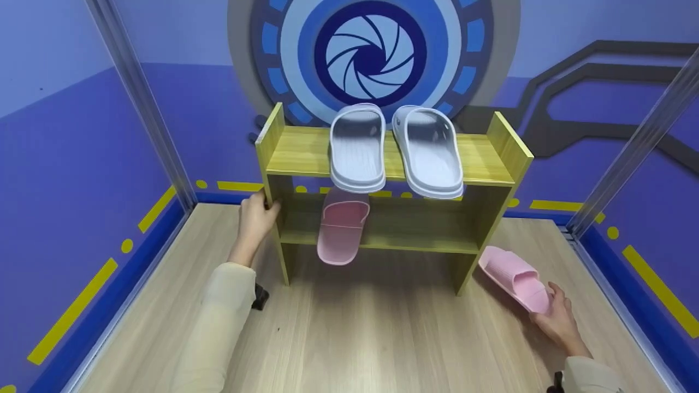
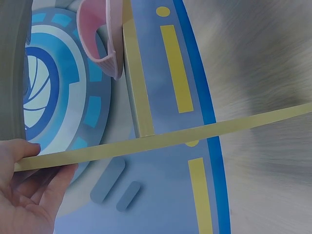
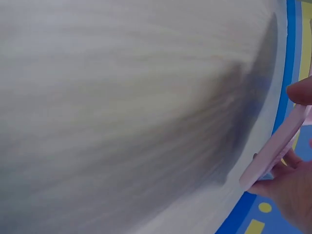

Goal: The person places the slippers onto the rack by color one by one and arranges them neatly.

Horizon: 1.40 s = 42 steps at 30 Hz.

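My left hand (image 1: 259, 218) grips the left side panel of a small wooden shoe rack (image 1: 377, 240), the thumb on one face and the fingers on the other, as the panel edge (image 2: 117, 149) in the left wrist view shows. At the right, my right hand (image 1: 558, 322) pinches a pink slipper (image 1: 505, 273) by its heel end; its sole (image 3: 273, 153) shows edge-on in the right wrist view. The matching pink slipper (image 1: 343, 232) sits on the lower shelf, left of centre, its heel sticking out over the front edge.
Two pale grey clogs (image 1: 357, 155) stand side by side on the top shelf, heels over its front edge. The rack stands on a wood-grain tabletop (image 1: 371, 333). Blue patterned walls (image 1: 65, 180) and metal corner posts (image 1: 144, 103) enclose the back and sides.
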Motion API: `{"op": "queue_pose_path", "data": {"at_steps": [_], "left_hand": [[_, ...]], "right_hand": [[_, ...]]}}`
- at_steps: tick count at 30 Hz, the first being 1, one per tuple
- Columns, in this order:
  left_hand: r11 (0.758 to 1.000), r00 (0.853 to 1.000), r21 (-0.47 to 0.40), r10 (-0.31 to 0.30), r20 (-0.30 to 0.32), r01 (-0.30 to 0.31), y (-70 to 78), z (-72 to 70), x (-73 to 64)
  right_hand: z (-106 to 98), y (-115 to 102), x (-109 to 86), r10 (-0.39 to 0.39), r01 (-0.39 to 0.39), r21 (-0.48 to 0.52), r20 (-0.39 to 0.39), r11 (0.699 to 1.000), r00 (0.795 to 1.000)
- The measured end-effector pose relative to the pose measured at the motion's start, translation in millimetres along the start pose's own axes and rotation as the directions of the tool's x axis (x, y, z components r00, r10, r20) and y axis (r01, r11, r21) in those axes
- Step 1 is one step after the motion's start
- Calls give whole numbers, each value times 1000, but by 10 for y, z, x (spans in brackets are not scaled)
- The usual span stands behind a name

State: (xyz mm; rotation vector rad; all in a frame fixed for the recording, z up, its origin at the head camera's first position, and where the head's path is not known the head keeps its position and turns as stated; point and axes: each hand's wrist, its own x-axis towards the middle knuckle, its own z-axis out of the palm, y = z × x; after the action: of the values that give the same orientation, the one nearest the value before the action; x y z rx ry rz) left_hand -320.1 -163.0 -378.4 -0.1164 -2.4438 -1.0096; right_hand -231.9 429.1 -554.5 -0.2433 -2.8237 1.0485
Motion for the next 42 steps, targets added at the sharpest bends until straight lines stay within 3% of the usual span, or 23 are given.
{"op": "queue_pose_path", "data": {"at_steps": [7, 13, 20, 23, 28, 32, 40, 42], "left_hand": [[1000, 1000, -2, -9, 6, 9, 3, 4, -3], [1000, 1000, 0, -14, 13, 14, 6, 1, 2], [1000, 1000, -1, -9, 7, 9, 6, 0, 6], [1000, 1000, 2, -7, 0, 7, 3, 3, 7], [1000, 1000, 16, -19, 7, 19, 11, 3, 7], [999, 1000, 22, -27, 12, 27, 8, 9, 10], [1000, 1000, 13, -22, 5, 22, 9, 7, 2], [1000, 1000, 13, -18, 4, 18, 11, 3, -1]], "right_hand": [[-58, 135, -24, -143, 140, 59, 45, 988, 989], [-100, 195, -24, -292, 285, 142, 34, 948, 956], [-145, 208, -40, -394, 382, 179, 37, 907, 918], [-164, 199, -54, -408, 390, 197, 58, 899, 911], [-201, 173, -81, -341, 295, 242, 177, 924, 923], [-187, 150, -102, -311, 246, 256, 256, 935, 915], [-52, 145, -177, -449, 394, 260, 206, 882, 869], [-35, 115, -187, -451, 392, 264, 225, 881, 864]]}}
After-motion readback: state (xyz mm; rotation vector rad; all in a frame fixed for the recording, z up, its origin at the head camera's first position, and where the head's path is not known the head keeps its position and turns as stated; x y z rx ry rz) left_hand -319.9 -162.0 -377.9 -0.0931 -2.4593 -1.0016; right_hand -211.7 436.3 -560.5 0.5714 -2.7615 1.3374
